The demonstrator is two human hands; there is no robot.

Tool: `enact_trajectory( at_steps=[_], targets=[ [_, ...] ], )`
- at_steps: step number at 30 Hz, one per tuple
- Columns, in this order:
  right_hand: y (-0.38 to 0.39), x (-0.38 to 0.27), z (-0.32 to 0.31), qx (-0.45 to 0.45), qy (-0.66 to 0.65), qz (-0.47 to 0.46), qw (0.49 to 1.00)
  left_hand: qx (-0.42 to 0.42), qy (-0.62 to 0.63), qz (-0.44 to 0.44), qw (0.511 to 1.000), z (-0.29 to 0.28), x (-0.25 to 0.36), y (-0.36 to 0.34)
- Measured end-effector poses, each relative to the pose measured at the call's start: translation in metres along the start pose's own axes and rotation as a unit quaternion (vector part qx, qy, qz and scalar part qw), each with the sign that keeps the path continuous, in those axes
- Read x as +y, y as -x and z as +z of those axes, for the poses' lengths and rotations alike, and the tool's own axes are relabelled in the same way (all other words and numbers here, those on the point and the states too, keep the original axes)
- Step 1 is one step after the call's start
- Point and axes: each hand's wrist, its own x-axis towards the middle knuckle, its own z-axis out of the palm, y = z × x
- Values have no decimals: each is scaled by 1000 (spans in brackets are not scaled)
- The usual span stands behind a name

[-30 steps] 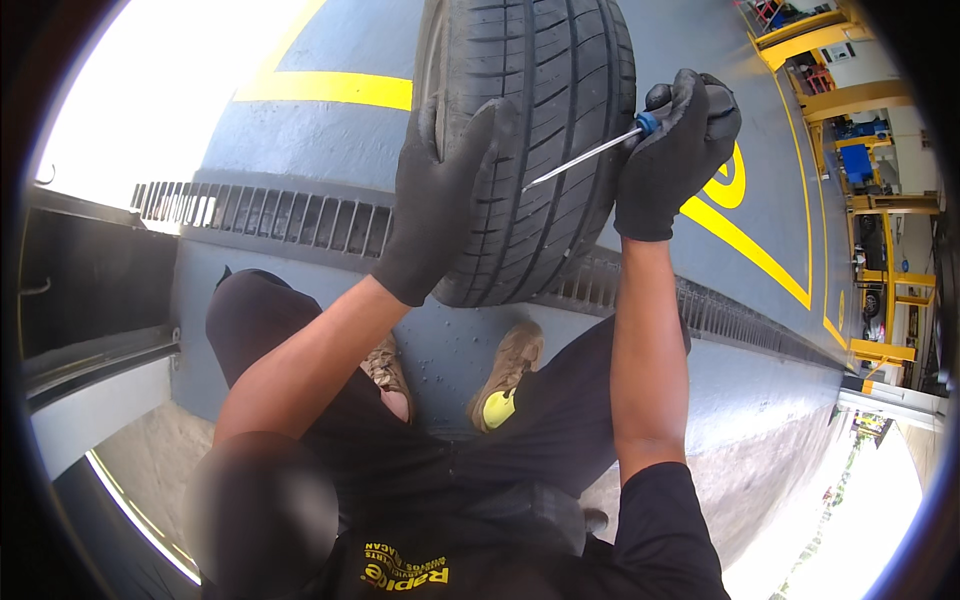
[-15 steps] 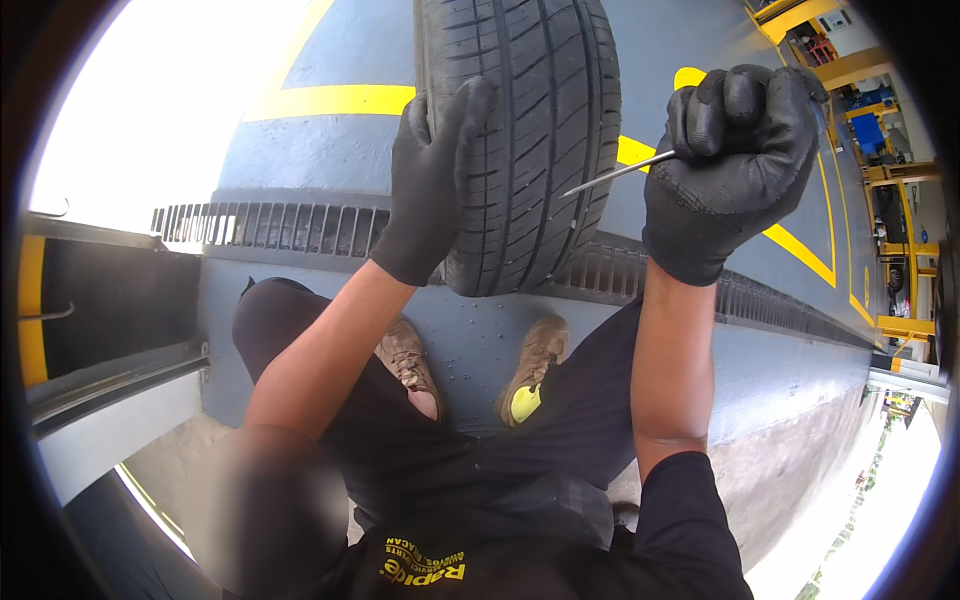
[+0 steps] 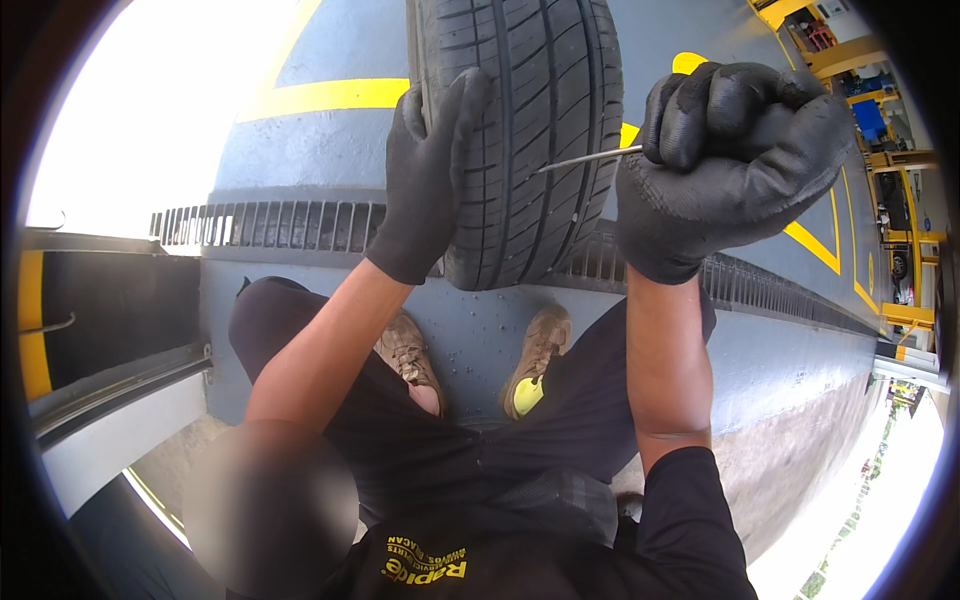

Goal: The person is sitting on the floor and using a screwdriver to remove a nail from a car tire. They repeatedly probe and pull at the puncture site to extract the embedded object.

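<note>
A black tyre (image 3: 530, 120) stands upright in front of me, its grooved tread facing me. My left hand (image 3: 432, 175), in a black glove, lies against the tyre's left edge, fingers stretched and the thumb side on the tread. My right hand (image 3: 735, 165), gloved too, is closed in a fist to the right of the tyre. From that fist a thin metal pick (image 3: 590, 159) points left, and its tip is at the tread near the middle. The fist hides the pick's handle.
A slotted drain grate (image 3: 290, 226) crosses the blue-grey floor behind and below the tyre. Yellow lines (image 3: 330, 96) mark the floor. My shoes (image 3: 540, 360) stand on the near side of the grate. Yellow racks (image 3: 905, 240) are at the far right, and a black-and-yellow post (image 3: 35, 320) at the left.
My right hand has turned and come slightly lower, and the pick's tip has moved left across the tread. The tyre and my left hand have shifted only slightly.
</note>
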Motion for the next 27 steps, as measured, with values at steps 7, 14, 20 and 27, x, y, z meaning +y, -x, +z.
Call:
enact_trajectory(
  at_steps=[7, 14, 20, 27],
  targets=[
    [3, 6, 6, -39, 6, -15, 999, -2, 21, -13, 1000, -1, 2, 0],
    [-5, 35, -7, -21, -55, 82, 995, 46, 84, -92, 991, -3, -4, -6],
    [15, 45, 5, 32, -87, 139, 986, 31, 41, -64, 997, 1, 4, -3],
    [-22, 41, -27, 63, -230, 208, 949, -74, -38, 12, 996, -17, -18, -1]
  ],
)
